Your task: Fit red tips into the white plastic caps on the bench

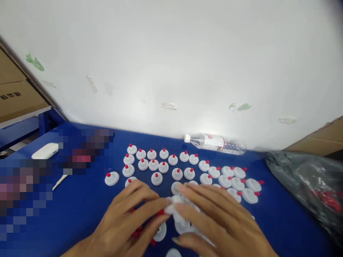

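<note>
My left hand (131, 214) is closed, pinching a small red tip (160, 212) between thumb and forefinger. The red tip meets the white nozzle (168, 210) of a round white plastic cap, partly hidden by my fingers. My right hand (214, 217) is curled around that white cap from the right; its fingers are slightly blurred. Under and between my hands lie more white discs (160, 232) and loose red tips (136, 232). Beyond them, several white caps with red tips (157, 178) stand spread over the blue table (88, 200).
A clear plastic bottle (214, 142) lies on its side against the white wall (171, 64). At right is a dark plastic bag (300, 182) with red pieces showing. A white case (45, 150) sits at left, near a pixelated area. Cardboard boxes (21, 89) stand far left.
</note>
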The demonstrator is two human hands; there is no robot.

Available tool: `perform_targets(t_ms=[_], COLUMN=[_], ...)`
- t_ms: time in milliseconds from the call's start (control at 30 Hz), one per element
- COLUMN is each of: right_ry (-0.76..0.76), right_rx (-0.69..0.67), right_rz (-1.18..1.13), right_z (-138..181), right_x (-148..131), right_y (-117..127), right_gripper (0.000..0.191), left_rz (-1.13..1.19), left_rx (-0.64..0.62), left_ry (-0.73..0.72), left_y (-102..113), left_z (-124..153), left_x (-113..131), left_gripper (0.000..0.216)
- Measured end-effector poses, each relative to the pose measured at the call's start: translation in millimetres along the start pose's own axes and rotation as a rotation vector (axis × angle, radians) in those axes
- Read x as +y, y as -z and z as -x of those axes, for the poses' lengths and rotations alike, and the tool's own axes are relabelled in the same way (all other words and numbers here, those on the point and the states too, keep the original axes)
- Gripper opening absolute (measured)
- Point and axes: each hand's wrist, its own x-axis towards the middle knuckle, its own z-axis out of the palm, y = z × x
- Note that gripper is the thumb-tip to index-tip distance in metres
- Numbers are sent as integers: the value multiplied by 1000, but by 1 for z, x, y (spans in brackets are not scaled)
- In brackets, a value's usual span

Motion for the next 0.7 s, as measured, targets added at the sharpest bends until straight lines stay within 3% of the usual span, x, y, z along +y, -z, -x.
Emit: perform_targets(t_ms=[133, 267, 400, 567, 700], right_ry=[-129, -101, -35, -41, -90], right_rx=[-52, -207, -214, -170, -132], right_rz=[77, 135, 166, 247, 190], right_z=[-9, -8, 1, 4, -3], right_x=[15, 24, 23, 18, 20], right_y=[11, 12, -2, -8, 3], right_gripper=[22, 35, 46, 59, 44], left_rz=[-144, -292, -338, -385, -298], left_rx=[-59, -230, -344, -313, -285], left_ry=[45, 39, 46, 68, 122], left_y=[10, 12, 5, 0, 12], left_z=[-2, -3, -2, 2, -1], left_x=[-14, -24, -29, -37, -33], left_gripper=[18, 14, 19, 11, 8])
